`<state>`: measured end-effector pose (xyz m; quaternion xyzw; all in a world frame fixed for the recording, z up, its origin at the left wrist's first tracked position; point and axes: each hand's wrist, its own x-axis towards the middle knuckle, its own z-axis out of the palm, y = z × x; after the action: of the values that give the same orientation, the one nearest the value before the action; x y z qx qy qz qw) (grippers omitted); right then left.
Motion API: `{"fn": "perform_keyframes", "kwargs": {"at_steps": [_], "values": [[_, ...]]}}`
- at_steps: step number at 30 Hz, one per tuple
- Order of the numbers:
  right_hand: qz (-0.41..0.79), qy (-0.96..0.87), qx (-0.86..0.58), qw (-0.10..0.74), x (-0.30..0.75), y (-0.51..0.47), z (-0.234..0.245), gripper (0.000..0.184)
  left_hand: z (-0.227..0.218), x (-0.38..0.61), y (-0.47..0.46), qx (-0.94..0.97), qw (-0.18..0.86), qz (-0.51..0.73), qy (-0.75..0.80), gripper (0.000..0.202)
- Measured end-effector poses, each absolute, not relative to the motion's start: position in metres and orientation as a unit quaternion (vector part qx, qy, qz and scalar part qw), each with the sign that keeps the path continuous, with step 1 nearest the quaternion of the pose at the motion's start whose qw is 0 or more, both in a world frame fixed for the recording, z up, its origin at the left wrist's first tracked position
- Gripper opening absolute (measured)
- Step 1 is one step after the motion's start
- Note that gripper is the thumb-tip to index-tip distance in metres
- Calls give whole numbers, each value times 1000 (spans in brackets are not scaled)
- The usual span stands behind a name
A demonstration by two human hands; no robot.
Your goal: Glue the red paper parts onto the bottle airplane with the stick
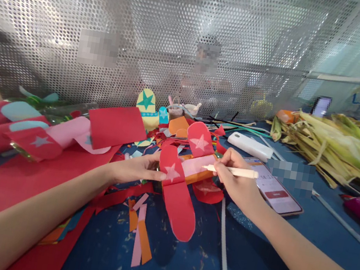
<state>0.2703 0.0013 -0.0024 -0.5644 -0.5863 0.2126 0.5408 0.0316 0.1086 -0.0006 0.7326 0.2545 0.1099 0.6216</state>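
A paper plane (176,211) with red rounded wings, pale pink stars and a pink-and-orange body is in the middle of the table. My left hand (138,168) is closed on its near left side, with the thumb by a star and the other fingers partly behind the paper. My right hand (237,174) grips a cream-coloured marker pen (245,173) between thumb and fingers. The pen's tip points left at the pink strip (191,166) on the body; whether it touches cannot be made out. Orange and pink paper strips (140,234) lie in front of the plane.
Red paper sheets (35,193) and finished-looking red planes (39,141) lie left. Behind are paper scraps and a yellow piece with a green star (146,101). Right are a white device (250,146), a lit phone (276,195) and corn husks (340,143). A perforated metal panel (170,27) stands behind.
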Motion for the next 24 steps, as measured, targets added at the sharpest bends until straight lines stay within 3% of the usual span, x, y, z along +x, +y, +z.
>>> {"fn": "perform_keyframes", "kwargs": {"at_steps": [24], "values": [[211, -574, -568, 551, 271, 3, -4, 19, 2, 33, 107, 724, 632, 114, 251, 56]]}}
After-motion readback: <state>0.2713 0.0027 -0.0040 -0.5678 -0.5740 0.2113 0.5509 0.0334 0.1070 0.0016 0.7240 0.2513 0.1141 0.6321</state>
